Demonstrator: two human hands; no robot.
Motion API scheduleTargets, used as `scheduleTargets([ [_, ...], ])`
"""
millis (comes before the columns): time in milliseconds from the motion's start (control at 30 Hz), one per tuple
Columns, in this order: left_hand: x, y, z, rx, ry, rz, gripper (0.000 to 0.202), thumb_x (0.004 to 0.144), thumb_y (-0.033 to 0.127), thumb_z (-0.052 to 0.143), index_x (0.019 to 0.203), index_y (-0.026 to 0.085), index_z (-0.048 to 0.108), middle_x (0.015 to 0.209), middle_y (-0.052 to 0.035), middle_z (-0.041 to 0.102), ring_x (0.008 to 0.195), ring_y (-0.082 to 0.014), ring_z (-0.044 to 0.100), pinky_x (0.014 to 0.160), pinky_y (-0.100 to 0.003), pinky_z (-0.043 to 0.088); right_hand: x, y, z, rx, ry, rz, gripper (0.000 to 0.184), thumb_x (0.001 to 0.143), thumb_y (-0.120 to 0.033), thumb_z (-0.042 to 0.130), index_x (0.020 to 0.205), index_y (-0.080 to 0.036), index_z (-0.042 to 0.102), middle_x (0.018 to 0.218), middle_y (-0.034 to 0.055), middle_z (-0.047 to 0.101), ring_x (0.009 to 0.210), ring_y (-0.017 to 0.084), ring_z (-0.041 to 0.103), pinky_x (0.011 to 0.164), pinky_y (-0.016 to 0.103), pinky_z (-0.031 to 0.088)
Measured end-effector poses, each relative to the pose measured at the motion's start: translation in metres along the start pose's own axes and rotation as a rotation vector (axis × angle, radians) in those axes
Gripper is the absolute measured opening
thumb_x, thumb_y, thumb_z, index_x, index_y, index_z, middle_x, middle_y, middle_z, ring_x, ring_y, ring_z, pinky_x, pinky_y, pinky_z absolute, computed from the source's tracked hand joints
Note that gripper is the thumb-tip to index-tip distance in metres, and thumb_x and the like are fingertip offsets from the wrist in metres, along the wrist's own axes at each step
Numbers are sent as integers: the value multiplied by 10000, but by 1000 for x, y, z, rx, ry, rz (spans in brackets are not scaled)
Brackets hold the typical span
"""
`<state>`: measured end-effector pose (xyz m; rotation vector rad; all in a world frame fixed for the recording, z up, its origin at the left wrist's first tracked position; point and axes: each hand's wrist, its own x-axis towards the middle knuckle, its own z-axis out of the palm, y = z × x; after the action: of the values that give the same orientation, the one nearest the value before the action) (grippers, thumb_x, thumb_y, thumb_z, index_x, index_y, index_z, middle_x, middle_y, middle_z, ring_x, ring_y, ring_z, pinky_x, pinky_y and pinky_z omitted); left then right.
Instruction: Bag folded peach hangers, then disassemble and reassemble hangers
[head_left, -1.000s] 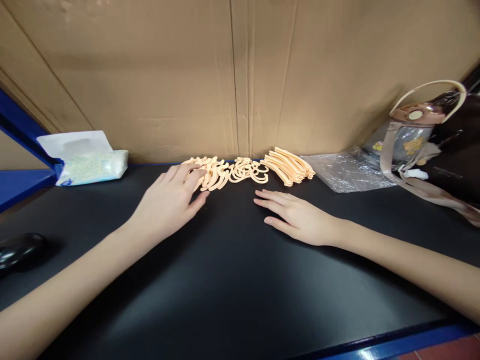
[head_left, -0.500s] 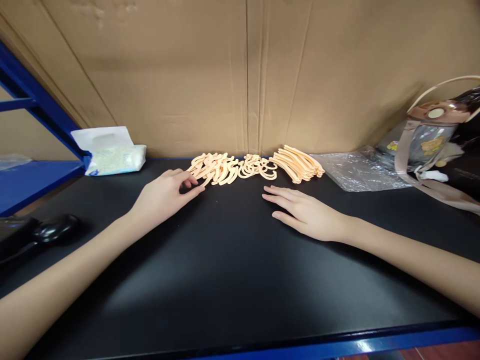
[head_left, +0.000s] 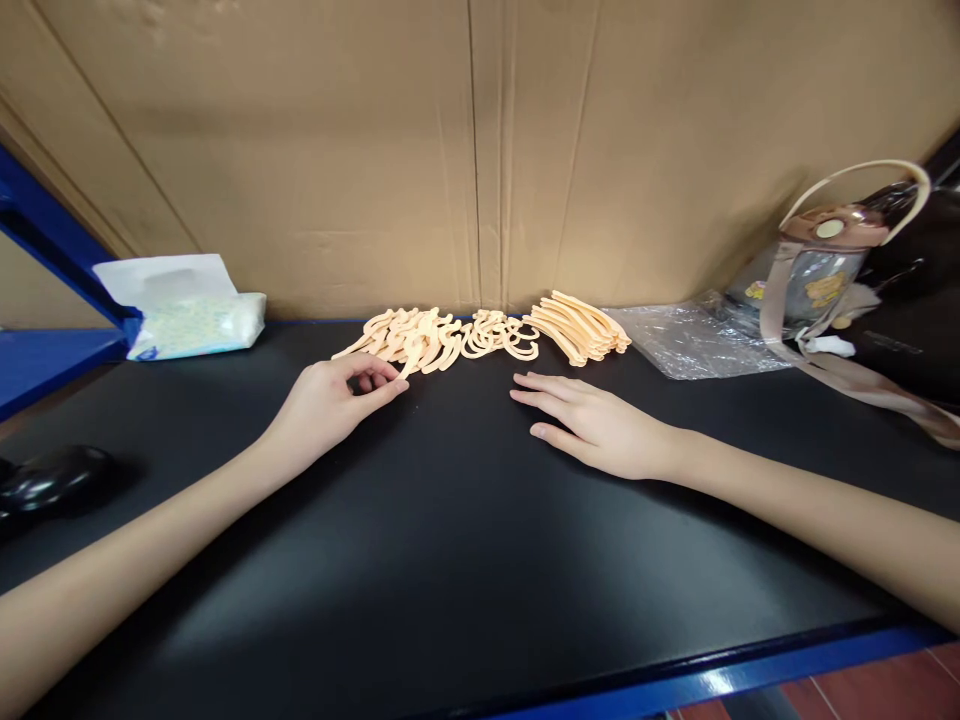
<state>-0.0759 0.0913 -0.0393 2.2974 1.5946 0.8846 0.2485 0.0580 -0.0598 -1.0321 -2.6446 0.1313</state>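
My left hand [head_left: 334, 402] is at the front of a loose pile of short, curved peach pieces [head_left: 442, 345], which look like plastic. Its thumb and index finger pinch one curved peach piece [head_left: 409, 360], which slants up towards the pile. Palm down on the black tabletop, my right hand [head_left: 604, 422] has its fingers spread and holds nothing. Beyond its fingertips lie C-shaped peach hooks [head_left: 523, 342] in a small heap. A stack of longer, slightly bent peach bars [head_left: 581, 328] sits to the right of the hooks.
Brown cardboard [head_left: 337, 150] stands behind the black table [head_left: 465, 560]. An opened soft white pack [head_left: 199, 322] is at the back left, with a shiny black object [head_left: 64, 480] nearer. Clear plastic film [head_left: 682, 345] and a strapped bottle [head_left: 814, 265] are at the right.
My left hand has closed its thumb and index finger on a curved peach piece and drawn slightly towards me. The view has turned a little right. My right hand stays resting.
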Motion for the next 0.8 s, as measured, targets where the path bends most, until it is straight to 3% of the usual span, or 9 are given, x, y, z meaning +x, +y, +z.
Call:
scheduleTargets([
  [133,-7,13,4,-54,-39,70,267,836,479,635,805,223,704,751,-1,656,660,-155,556,616,-286,439,1,-1,0,12,8,10,508,1038,-420,367,1445,-150,506,1543,155,424,1435,282,394,1168,532,354],
  [433,-30,45,11,-30,-303,413,168,945,357,577,877,237,672,792,14,624,754,-151,578,675,-270,448,2,3,4,-40,60,97,453,1038,-295,317,1398,-137,541,1478,145,506,1392,285,447,1131,541,403],
  [600,-32,48,7,-97,-455,455,138,971,334,578,949,258,691,873,5,657,813,-158,600,720,-272,464,2,2,2,-60,35,75,483,1039,-276,284,1407,-86,532,1484,164,494,1394,297,438,1151,528,382],
  [800,-35,51,8,-183,-521,480,124,955,337,621,911,273,718,852,12,656,794,-153,603,742,-260,468,2,1,0,-82,44,68,458,1026,-240,304,1406,-128,536,1483,154,499,1390,286,450,1141,534,394],
])
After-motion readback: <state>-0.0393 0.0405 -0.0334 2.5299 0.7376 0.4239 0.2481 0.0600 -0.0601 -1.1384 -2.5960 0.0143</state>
